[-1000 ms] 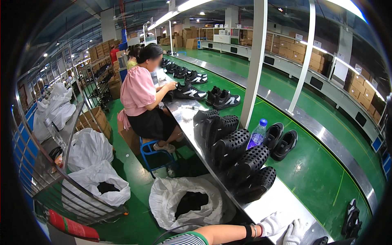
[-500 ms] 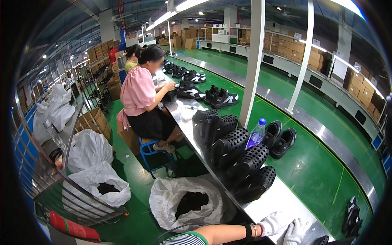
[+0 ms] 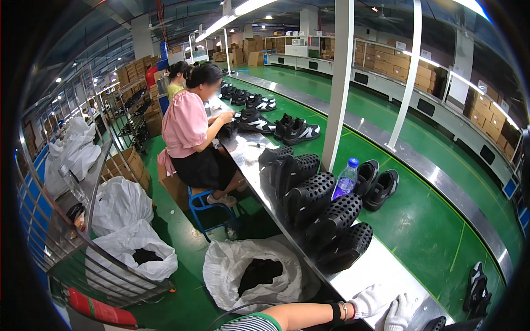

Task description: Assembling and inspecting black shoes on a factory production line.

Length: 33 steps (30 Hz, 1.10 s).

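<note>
white-gloved left hand (image 3: 369, 301) and right hand (image 3: 399, 312) rest together on the steel desk (image 3: 386, 265), grip state unclear, holding nothing; nearest perforated black sole mould (image 3: 348, 246) leans beside them and could topple if nudged.

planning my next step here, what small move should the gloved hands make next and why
Probably reach forward to the nearest black perforated tray: both gloved hands, left hand and right hand, rest on the bare steel ledge holding nothing, and the tray stack lies just ahead.
</note>
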{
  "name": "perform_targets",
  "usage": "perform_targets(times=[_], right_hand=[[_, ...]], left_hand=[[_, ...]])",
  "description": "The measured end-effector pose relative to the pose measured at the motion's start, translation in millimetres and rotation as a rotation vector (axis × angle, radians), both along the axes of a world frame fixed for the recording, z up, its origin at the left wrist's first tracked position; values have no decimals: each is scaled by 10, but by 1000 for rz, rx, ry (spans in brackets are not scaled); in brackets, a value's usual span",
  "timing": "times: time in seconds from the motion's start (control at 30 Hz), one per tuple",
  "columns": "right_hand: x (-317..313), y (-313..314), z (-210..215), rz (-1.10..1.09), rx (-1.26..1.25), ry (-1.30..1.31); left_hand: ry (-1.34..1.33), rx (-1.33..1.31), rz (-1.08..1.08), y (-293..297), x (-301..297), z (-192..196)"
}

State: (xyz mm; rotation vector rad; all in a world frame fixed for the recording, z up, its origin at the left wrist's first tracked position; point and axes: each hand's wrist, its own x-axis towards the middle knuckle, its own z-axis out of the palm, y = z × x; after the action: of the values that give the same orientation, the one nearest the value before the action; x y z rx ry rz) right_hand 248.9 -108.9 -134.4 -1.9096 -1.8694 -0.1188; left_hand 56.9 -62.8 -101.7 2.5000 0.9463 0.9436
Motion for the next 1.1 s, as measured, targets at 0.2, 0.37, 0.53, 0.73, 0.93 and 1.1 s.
perform_targets(times=[0.2,0.37,0.53,0.73,0.93,1.1], right_hand=[[-5,4,-8,12,37,6],[2,-2,2,15,69,7],[3,-5,0,24,102,10],[-3,7,-31,40,131,16],[7,-66,85,9,69,29],[-6,-43,65,6,45,37]], left_hand=[[-17,-19,2,9,13,-30],[-35,-34,-4,13,29,-36],[-51,-48,-4,6,29,-43],[-92,34,25,-6,-20,-16],[-81,-18,-2,-24,-27,85],[-61,-47,-12,-21,-71,142]])
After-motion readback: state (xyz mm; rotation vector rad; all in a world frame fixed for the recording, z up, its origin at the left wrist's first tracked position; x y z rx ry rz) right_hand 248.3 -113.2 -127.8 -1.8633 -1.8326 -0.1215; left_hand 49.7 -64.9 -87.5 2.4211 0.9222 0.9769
